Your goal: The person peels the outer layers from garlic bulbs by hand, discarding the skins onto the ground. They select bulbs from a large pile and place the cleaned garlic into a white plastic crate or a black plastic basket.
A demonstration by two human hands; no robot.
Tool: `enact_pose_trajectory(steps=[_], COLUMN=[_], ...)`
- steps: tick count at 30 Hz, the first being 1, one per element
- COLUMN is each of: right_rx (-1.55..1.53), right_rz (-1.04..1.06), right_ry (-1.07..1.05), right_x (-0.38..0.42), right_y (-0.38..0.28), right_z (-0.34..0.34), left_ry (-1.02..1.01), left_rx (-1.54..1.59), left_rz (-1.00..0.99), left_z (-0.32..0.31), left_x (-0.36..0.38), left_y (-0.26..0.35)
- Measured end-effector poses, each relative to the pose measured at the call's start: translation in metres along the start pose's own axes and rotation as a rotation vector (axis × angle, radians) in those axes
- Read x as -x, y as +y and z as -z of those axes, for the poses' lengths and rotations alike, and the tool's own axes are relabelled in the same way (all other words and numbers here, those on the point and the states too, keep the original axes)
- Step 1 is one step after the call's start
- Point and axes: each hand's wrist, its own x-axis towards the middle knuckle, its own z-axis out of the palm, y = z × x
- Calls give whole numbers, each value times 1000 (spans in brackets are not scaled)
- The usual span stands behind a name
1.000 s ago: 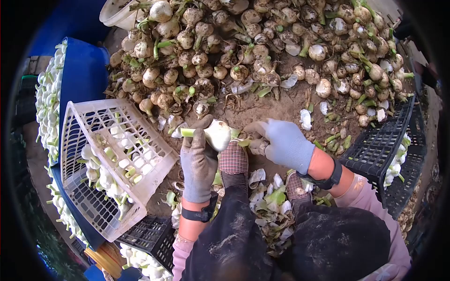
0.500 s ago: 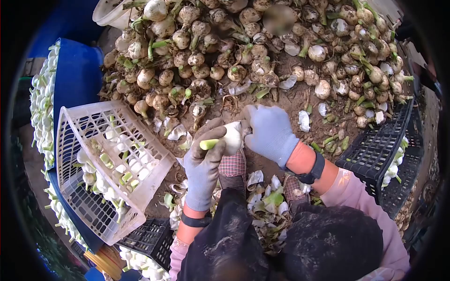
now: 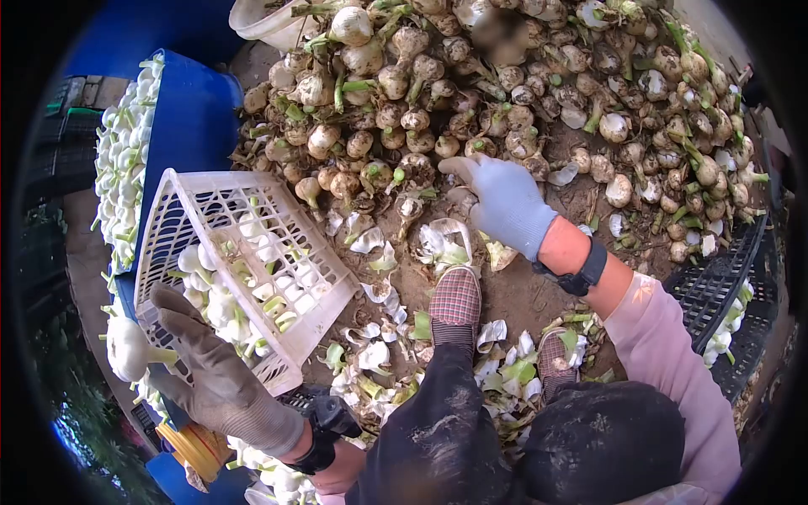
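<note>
In the head view, a person's left hand is swung out over the lower left, its gloved fingers spread wide around nothing, where half a second earlier it gripped a pale bulb while the right hand worked at its root end. The 2 hands, together then, are now well apart, and the cleaned bulb has left the space between them, apparently just let go. It lies beyond the left fingertips, its cut stalk turned back toward them, near the white crate and the pale bulbs piled along the blue tub; whether it still touches a finger or rests on that pile cannot be told. The right hand is at the near edge of the soil-stained bulbs, index finger extended, the others partly curled; whether they hold anything cannot be made out. Below it, scattered peelings lie around 1 checked shoe, and a black crate stands off to the right.
</note>
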Motion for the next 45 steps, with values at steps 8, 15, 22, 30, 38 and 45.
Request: enact_pose_trajectory(steps=[8,15,22,30,38,45], right_rx=[-75,-1220,-785,-956,-591,-1201], right_rz=[109,-339,-475,-648,-251,-597], right_ry=[-75,6,-115,-124,198,-60], right_x=[-51,48,88,119,143,138], right_y=[3,1,-1,-10,20,18], right_z=[-45,4,-8,19,-3,12], left_ry=[408,241,-170,-171,448,199], left_rx=[-1348,-1383,-1971,-1775,-473,-1193], left_rz=[149,402,265,390,690,825], left_z=[129,161,147,151,139,183], left_x=[-4,16,31,37,34,44], left_y=[-90,-139,-151,-161,-171,-157])
